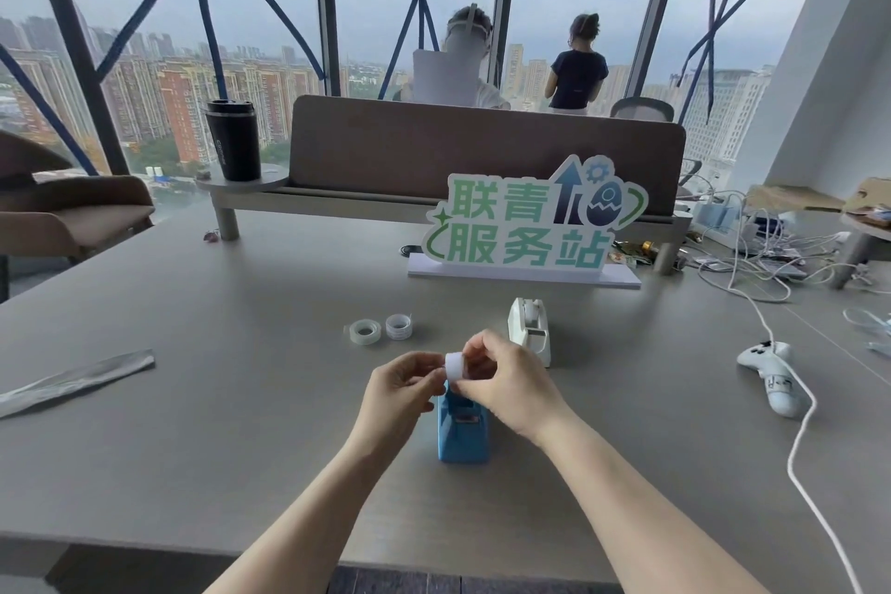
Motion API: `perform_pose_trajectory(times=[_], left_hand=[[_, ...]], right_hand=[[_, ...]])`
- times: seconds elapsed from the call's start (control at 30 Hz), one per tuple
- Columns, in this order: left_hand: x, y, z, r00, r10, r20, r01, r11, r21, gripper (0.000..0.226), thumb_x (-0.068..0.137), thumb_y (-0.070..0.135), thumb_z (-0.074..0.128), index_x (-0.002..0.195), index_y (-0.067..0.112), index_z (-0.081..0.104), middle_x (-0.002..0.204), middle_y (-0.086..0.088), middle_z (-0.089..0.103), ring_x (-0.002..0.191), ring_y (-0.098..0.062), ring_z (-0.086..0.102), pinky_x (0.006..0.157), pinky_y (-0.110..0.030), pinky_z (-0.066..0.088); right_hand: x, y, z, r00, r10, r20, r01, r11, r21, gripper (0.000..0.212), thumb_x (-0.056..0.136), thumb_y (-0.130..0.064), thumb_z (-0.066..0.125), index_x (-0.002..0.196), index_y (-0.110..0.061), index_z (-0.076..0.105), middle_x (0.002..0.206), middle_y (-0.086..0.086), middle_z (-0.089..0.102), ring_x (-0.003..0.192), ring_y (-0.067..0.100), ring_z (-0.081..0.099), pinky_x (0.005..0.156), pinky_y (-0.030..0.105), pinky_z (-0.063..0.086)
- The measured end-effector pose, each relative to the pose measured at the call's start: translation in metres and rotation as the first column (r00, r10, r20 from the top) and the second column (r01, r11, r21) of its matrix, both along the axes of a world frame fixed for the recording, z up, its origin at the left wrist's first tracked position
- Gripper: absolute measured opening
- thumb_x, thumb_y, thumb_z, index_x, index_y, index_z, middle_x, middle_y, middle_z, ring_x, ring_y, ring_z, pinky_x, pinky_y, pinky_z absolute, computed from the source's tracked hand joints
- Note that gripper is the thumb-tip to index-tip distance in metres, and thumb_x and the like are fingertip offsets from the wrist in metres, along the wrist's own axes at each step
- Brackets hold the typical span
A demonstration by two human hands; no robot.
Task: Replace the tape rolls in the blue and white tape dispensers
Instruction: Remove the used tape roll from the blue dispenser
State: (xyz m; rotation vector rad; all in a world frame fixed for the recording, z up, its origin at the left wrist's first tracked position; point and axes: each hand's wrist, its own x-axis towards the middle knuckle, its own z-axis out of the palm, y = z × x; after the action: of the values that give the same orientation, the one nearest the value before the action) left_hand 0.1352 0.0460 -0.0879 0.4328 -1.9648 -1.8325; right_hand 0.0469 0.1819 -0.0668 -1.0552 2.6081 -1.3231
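A blue tape dispenser (462,434) stands on the grey table (193,400) just in front of me, partly hidden by my hands. Above it I hold a small white tape roll (453,366) between both hands: my left hand (402,388) pinches its left side, my right hand (506,381) grips its right side and top. A white tape dispenser (529,328) with a roll in it stands behind, to the right. Two loose tape rolls lie to the left: a clear one (365,332) and one with a printed core (398,327).
A standing sign with green characters (530,227) is behind the dispensers. A white controller (771,376) with a white cable lies at the right, tangled cables beyond it. A folded grey strip (72,381) lies at the left. A black cup (234,140) sits on a raised shelf.
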Motion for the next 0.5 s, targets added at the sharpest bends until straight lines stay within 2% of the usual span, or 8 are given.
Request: perform_pose_trajectory(times=[0.17,0.33,0.43,0.5], left_hand=[[0.0011,-0.0028,-0.0011,1.0,-0.027,0.001,0.027,0.999,0.045,0.012,0.087,0.008,0.067,0.098,0.007,0.072,0.08,-0.007,0.073,0.072,-0.013,0.067,0.064,-0.024,0.054],[0.0013,-0.0044,0.0009,0.998,-0.062,-0.014,0.063,0.998,0.032,0.012,0.087,0.005,0.066,0.098,0.004,0.068,0.079,-0.009,0.072,0.07,-0.009,0.069,0.064,-0.022,0.056],[0.0002,-0.0064,0.0035,0.997,-0.065,-0.032,0.065,0.998,-0.01,0.011,0.086,0.005,0.068,0.096,0.002,0.066,0.077,-0.012,0.071,0.069,-0.012,0.066,0.063,-0.021,0.056],[-0.0003,-0.0092,0.0042,0.997,-0.059,-0.052,0.058,0.998,-0.035,0.01,0.085,0.006,0.069,0.093,0.003,0.066,0.075,-0.014,0.069,0.069,-0.015,0.064,0.063,-0.022,0.055]], right_hand=[[-0.0013,0.0002,-0.0033,0.996,0.035,0.088,-0.027,0.995,-0.094,0.025,0.071,-0.024,0.082,0.091,-0.021,0.067,0.087,-0.001,0.074,0.081,0.013,0.07,0.079,0.038,0.059],[0.0003,-0.0001,-0.002,0.978,0.091,0.188,-0.054,0.98,-0.192,0.021,0.072,-0.016,0.082,0.089,-0.016,0.068,0.086,0.008,0.074,0.083,0.025,0.07,0.081,0.045,0.059],[0.0031,0.0001,0.0022,0.964,0.137,0.23,-0.078,0.965,-0.25,0.022,0.074,-0.018,0.081,0.09,-0.013,0.067,0.09,0.013,0.073,0.08,0.024,0.069,0.08,0.043,0.059],[0.0042,-0.0007,0.0047,0.952,0.172,0.254,-0.095,0.952,-0.29,0.022,0.073,-0.021,0.081,0.088,-0.014,0.067,0.088,0.012,0.072,0.076,0.017,0.066,0.076,0.039,0.057]])
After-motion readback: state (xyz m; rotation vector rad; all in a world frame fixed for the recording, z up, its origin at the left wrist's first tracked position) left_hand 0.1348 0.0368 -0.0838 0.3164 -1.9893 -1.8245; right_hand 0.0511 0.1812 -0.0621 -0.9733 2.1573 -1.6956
